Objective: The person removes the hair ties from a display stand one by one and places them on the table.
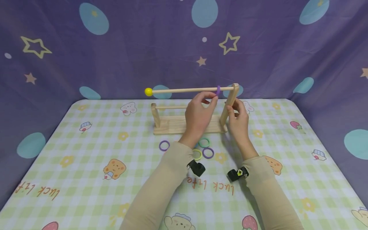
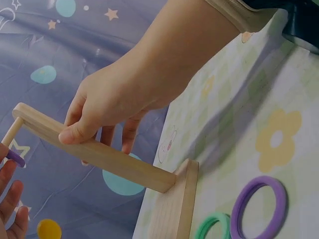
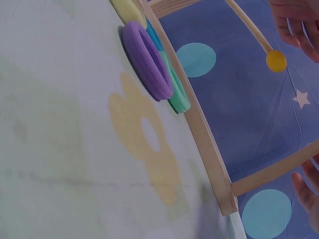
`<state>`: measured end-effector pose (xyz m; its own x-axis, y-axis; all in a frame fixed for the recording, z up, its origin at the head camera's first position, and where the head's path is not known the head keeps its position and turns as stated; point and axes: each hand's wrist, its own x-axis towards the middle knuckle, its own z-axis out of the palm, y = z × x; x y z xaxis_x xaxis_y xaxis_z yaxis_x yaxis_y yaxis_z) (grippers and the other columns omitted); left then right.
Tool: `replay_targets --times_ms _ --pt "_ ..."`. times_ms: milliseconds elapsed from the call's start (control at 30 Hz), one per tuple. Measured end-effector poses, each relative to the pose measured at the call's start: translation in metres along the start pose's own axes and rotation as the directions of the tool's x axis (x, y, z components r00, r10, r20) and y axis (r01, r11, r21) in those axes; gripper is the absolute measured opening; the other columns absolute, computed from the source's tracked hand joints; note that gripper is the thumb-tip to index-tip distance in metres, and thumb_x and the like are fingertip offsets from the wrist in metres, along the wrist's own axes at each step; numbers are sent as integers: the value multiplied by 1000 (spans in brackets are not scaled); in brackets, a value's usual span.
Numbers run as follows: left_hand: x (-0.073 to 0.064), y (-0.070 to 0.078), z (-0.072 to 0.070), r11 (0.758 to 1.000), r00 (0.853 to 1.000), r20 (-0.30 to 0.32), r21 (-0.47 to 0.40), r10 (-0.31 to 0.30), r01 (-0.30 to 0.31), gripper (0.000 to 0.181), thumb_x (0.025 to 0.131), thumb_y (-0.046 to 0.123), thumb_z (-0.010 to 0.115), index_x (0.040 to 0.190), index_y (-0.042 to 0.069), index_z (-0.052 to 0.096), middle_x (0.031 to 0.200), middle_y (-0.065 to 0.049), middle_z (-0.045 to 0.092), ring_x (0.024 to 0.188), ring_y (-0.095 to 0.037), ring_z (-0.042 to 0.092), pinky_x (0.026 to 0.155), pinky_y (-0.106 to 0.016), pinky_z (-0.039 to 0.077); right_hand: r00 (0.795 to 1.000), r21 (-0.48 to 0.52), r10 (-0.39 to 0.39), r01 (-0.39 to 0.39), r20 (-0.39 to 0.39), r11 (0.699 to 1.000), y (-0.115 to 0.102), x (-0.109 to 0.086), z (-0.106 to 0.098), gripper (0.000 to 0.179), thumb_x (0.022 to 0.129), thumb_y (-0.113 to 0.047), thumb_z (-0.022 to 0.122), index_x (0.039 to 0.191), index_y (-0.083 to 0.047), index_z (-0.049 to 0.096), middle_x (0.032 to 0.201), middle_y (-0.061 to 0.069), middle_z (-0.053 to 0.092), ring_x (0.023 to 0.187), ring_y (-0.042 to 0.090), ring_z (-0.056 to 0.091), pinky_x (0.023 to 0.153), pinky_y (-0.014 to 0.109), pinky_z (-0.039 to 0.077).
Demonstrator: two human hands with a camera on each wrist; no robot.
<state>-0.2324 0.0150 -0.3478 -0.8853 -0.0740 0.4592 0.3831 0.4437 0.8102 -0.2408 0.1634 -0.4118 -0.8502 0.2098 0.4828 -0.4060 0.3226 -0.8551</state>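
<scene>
My left hand pinches a purple hair tie that encircles the upper wooden rod near its right end. A yellow ball caps the rod's left end. With thumb and fingers, my right hand grips the tall upright of the wooden stand; the left wrist view shows this grip closely on the wooden post. Only fingertips of the left hand appear there, beside the purple hair tie. Behind my left hand, part of the stand's lower rod is hidden.
In front of the stand base lie loose hair ties: purple, green, yellow, another purple, and a blue one partly covered. A checked cloth covers the table, with a purple curtain behind.
</scene>
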Motion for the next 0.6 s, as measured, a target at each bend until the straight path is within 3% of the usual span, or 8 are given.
replay_targets --times_ms 133,267,600 --pt "-2 -2 -4 1000 1000 -16 -19 2 -3 15 94 29 69 101 17 74 100 7 72 87 -13 64 70 -28 47 1000 -1 4 -4 1 1000 -6 -1 0 39 99 -8 58 135 5 52 121 24 64 112 32 58 80 22 43" --pt "-3 -5 -7 999 999 -38 -33 -3 2 15 93 28 70 101 15 74 99 6 72 85 -14 65 70 -29 48 1000 2 -10 10 -3 1000 5 2 0 39 98 -13 59 134 2 54 120 19 65 110 28 59 80 23 44" --pt "-4 -10 -20 995 997 -76 -94 -24 17 13 93 23 70 100 12 72 98 3 72 83 -16 66 68 -30 47 1000 5 -9 9 0 1000 4 1 0 39 98 -12 58 134 3 53 120 19 65 110 27 59 80 22 44"
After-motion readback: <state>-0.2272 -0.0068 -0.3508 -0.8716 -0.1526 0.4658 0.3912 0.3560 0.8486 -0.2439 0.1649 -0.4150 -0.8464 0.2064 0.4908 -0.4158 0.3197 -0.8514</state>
